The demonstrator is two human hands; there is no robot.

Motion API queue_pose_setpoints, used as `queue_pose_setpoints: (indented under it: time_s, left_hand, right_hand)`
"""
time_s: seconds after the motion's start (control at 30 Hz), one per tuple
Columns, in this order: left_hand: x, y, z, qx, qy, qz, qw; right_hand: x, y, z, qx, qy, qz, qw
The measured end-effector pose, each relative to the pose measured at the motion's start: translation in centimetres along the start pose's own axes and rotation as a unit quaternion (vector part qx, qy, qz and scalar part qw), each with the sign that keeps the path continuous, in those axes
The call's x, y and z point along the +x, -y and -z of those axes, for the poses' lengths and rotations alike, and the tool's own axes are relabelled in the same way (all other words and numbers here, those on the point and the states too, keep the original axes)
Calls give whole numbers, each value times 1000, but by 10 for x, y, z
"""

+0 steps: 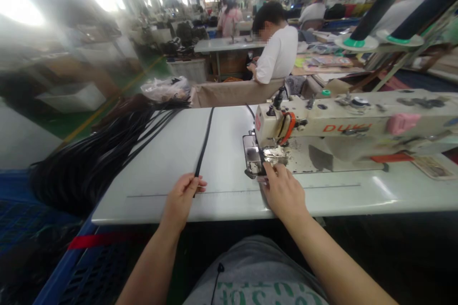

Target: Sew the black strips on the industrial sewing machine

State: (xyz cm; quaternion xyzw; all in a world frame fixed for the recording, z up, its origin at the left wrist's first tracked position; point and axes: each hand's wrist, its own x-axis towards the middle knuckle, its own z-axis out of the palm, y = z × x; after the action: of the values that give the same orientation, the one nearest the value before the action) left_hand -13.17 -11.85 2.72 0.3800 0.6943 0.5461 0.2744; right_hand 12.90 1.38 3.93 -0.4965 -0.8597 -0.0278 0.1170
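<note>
Pinched in my left hand (182,195) is the near end of a black strap (205,144), which runs away from me across the white table (171,152). My right hand (284,190) is at the needle area of a sewing machine (322,124), its fingers bent and pressed together by the metal plate (253,155). A dark strip shows just beyond those fingertips, but what they hold is mostly hidden. Another stretch of black strap (250,111) lies behind the machine's head.
A thick bundle of black straps (96,157) hangs over the table's left edge by a blue crate (103,267). Thread cones (374,14) stand at the upper right. Ahead, a person in a white shirt (281,50) sits beyond a beige cloth-sided bin (232,94).
</note>
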Motion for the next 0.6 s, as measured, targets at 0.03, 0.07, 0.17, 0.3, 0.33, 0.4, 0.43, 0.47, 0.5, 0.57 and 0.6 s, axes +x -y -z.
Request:
queue_pose_setpoints:
  time_s: [0.03,0.07,0.17,0.3,0.33,0.4,0.43,0.47,0.5,0.57,0.6]
  left_hand:
    - [3,4,6,22,7,7,1000]
    - [5,9,13,44,8,16,999]
    - [12,23,33,89,-6,53,995]
    - [24,33,72,204,-56,89,973]
    - [28,34,86,244,-75,91,963]
    - [33,33,119,315,-130,88,936]
    - [35,33,139,346,-164,81,920]
    - [36,32,160,375,-197,74,903]
    - [35,32,183,403,-228,69,884]
    - [29,33,230,455,-272,81,844]
    - [23,35,253,481,-281,105,824]
  right_hand:
    - [-5,-5,-1,-25,13,-7,1000]
    - [-9,-9,-3,-40,33,-5,999]
    - [-18,-13,-5,-60,86,22,994]
    - [-19,-11,-5,-82,99,31,991]
    - [-18,-11,-5,-86,98,34,991]
    - [-17,-12,-6,-90,93,41,991]
    - [-17,-14,-7,-89,89,45,991]
    - [-17,-15,-8,-87,85,47,992]
    - [-16,-18,-10,-83,81,49,992]
    - [-16,-24,-16,-73,71,49,994]
    - [-15,-27,-19,-64,64,57,994]
